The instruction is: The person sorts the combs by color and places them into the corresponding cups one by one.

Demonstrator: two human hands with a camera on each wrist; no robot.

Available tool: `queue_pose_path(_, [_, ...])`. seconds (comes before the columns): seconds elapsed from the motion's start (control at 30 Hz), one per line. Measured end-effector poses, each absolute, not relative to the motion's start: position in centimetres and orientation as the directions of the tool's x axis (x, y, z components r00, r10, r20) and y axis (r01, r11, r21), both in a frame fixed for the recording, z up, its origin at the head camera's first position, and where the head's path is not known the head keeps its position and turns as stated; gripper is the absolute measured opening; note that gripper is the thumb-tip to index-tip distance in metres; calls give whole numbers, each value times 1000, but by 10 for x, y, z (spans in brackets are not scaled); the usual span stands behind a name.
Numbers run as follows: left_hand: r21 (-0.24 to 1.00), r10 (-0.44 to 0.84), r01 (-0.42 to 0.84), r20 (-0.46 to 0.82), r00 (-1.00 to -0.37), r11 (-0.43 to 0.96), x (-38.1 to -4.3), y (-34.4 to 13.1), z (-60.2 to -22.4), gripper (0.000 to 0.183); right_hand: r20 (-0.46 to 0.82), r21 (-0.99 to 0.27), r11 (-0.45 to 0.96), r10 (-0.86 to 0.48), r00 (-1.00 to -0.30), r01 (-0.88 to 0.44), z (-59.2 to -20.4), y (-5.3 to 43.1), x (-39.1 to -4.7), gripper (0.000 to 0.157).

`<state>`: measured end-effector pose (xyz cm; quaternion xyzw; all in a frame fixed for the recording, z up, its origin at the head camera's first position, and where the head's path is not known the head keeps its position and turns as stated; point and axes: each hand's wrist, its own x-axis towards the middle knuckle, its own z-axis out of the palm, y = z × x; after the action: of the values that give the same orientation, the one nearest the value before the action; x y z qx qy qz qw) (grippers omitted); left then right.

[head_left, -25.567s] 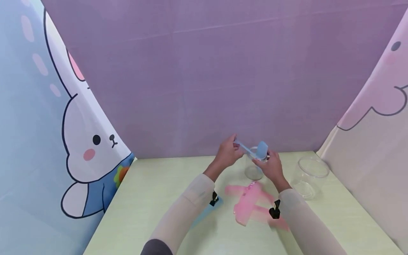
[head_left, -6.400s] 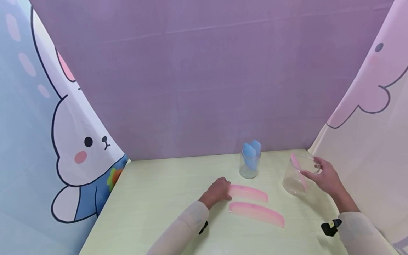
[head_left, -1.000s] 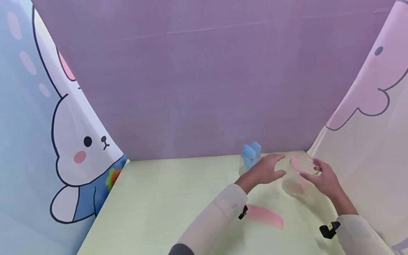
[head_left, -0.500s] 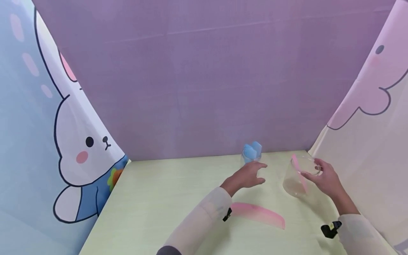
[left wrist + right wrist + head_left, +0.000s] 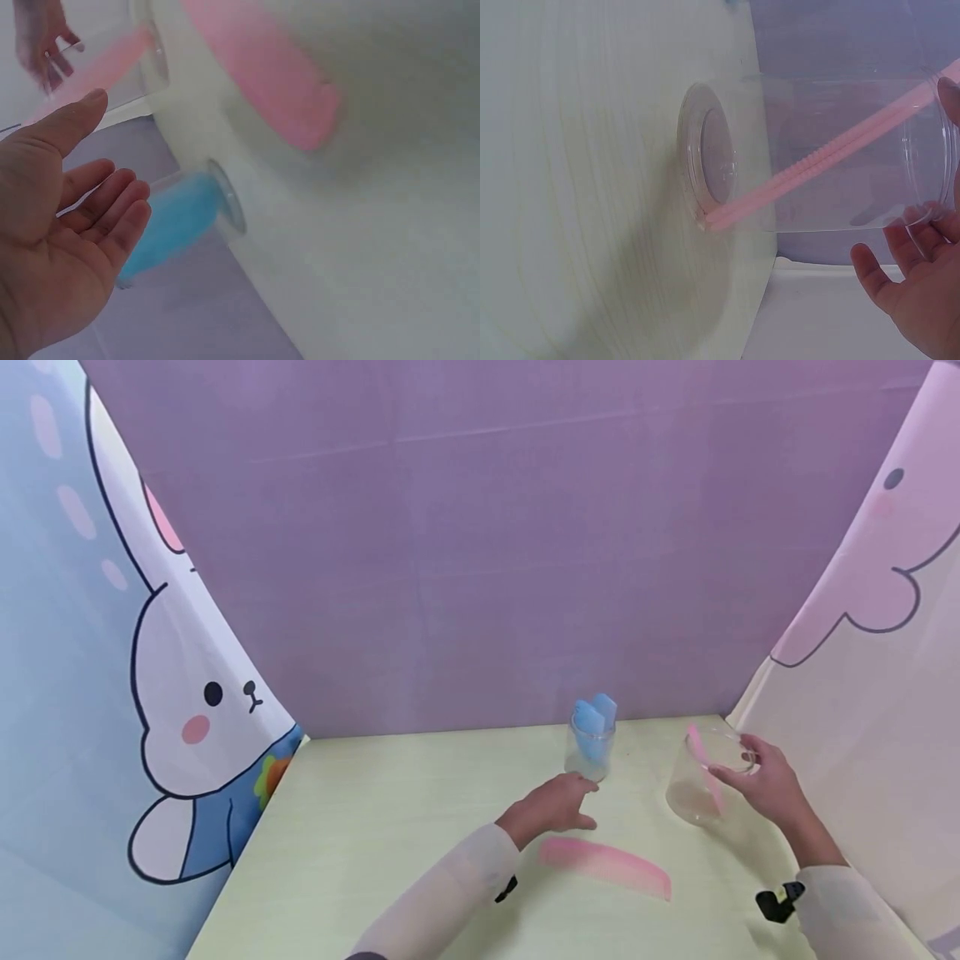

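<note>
My left hand (image 5: 553, 806) hangs over the table with its fingers loosely extended and nothing in them. Just below it in the head view lies a pink comb (image 5: 606, 866), flat on the table; in the left wrist view this comb (image 5: 281, 86) is blurred. On the right, my right hand (image 5: 765, 777) grips the rim of a large clear jar (image 5: 681, 789). Inside that jar, pink comb material (image 5: 817, 161) leans from base to rim; whether it is one comb or two pressed together is hard to tell.
A smaller clear jar (image 5: 576, 764) stands near the back edge, holding blue combs (image 5: 590, 718). The pale table (image 5: 390, 827) is bounded by a purple cloth (image 5: 450, 568) behind and printed cloths at both sides.
Two pink combs lay on the table 6.4 s ago; one lies there now. Over the last second my empty left hand has moved back leftward from the large jar. The right hand keeps its grip.
</note>
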<state>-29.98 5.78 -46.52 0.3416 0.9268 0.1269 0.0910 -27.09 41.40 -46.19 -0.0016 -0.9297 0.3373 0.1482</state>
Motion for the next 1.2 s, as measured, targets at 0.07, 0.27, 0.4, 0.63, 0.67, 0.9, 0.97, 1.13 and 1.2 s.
queue_pose_path(0.07, [275, 649, 606, -101, -754, 746, -297, 53, -472, 61, 285, -620, 778, 99, -953, -104, -460, 414, -271, 84])
queue_pose_path(0.27, [215, 655, 625, -120, -746, 751, -291, 42, -488, 62, 314, -615, 777, 84, -946, -135, -454, 414, -271, 80])
queue_pose_path(0.4, [166, 665, 644, -138, -734, 747, -285, 36, -499, 59, 312, -620, 773, 82, -946, -137, -453, 413, -271, 79])
queue_pose_path(0.63, [21, 673, 681, -177, -718, 732, -271, 29, -518, 45, 318, -618, 773, 75, -945, -146, -457, 413, -271, 75])
queue_pose_path(0.67, [19, 668, 676, -175, -723, 736, -270, 28, -520, 45, 317, -616, 775, 76, -945, -144, -457, 413, -270, 76])
queue_pose_path(0.9, [-8, 678, 683, -121, -725, 730, -268, 22, -523, 34, 293, -619, 776, 82, -953, -123, -455, 411, -267, 82])
queue_pose_path(0.97, [-10, 688, 692, -105, -718, 722, -271, 20, -525, 30, 292, -620, 775, 85, -952, -121, -456, 411, -267, 82])
queue_pose_path(1.13, [-26, 751, 754, -71, -656, 656, -279, 17, -532, 27, 283, -628, 770, 96, -954, -109, -459, 411, -267, 83])
queue_pose_path(1.2, [-37, 773, 776, -60, -631, 630, -281, 16, -531, 27, 277, -634, 766, 100, -956, -104, -460, 411, -268, 85])
